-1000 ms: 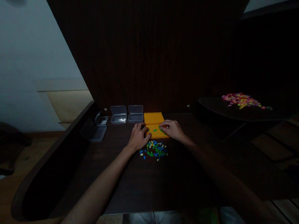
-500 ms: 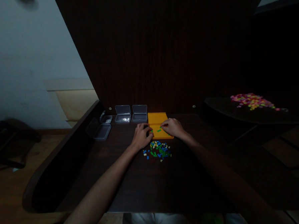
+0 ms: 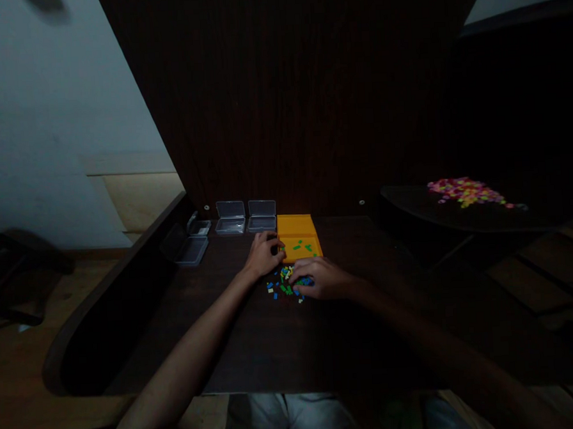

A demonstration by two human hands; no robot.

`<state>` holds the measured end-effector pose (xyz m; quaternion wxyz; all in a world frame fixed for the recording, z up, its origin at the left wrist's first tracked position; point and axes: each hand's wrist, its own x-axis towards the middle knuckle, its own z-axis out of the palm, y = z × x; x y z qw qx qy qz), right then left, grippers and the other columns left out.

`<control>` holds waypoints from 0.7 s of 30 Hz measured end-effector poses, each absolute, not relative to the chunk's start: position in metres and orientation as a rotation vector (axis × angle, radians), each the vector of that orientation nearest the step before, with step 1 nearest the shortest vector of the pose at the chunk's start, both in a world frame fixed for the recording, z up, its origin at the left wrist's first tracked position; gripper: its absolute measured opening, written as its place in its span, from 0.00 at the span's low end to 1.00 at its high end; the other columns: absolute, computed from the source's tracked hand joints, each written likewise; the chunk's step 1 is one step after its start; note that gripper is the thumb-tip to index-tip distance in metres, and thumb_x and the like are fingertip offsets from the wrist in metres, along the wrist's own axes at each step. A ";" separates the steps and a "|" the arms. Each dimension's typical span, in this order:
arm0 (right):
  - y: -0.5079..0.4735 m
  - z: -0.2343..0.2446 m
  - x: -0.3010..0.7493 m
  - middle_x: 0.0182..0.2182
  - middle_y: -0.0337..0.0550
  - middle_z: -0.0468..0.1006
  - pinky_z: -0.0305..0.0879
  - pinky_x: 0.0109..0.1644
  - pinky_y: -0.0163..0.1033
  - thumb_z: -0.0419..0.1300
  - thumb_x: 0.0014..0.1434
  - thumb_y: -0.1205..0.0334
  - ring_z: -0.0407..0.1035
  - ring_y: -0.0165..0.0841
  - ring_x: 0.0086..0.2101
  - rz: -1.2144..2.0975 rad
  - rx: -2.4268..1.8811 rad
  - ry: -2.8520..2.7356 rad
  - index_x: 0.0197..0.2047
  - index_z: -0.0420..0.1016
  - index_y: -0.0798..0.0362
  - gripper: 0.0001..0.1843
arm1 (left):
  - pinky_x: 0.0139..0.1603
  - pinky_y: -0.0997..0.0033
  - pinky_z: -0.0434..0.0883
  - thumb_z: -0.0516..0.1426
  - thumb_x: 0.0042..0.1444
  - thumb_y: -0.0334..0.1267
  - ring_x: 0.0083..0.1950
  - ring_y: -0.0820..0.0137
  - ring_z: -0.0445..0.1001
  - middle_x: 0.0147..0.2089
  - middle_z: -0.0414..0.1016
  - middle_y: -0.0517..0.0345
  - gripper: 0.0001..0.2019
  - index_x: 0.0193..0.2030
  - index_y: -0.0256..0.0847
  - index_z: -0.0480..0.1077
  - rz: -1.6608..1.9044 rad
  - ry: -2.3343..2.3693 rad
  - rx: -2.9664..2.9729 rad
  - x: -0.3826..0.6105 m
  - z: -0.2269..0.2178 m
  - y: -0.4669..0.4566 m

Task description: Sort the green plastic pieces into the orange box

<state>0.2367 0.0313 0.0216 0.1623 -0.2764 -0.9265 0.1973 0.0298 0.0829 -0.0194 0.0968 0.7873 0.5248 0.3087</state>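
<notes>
An open yellow plastic box (image 3: pixel 294 222) lies on the dark table, with several small green building bricks (image 3: pixel 308 247) scattered in its near half. My left hand (image 3: pixel 261 255) is curled against the box's left edge, thumb and fingers gripping there. In front of the box sits a loose pile of small building bricks (image 3: pixel 287 290) in blue, green, yellow and white. My right hand (image 3: pixel 322 278) hovers low over the right part of this pile and hides some of it. Its thumb and fingers are apart, reaching down among the bricks.
Small clear plastic boxes with raised lids stand left of the yellow one: two at the back (image 3: pixel 231 225) (image 3: pixel 262 223) and others by the table's raised left side (image 3: pixel 192 251). Colourful small pieces (image 3: pixel 468 192) lie on a dark surface at the right.
My right hand has moved from inside the yellow box back toward me, down to the brick pile. More green bricks show loose in the box. The left hand stays at its edge.
</notes>
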 end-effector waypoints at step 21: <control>0.022 0.022 0.212 0.41 0.44 0.78 0.64 0.42 0.36 0.60 0.61 0.65 0.71 0.34 0.40 0.384 -0.862 -2.793 0.47 0.79 0.51 0.11 | 0.62 0.54 0.64 0.52 0.60 0.35 0.57 0.58 0.65 0.53 0.69 0.48 0.11 0.34 0.39 0.76 0.913 1.566 2.398 0.038 -0.020 0.090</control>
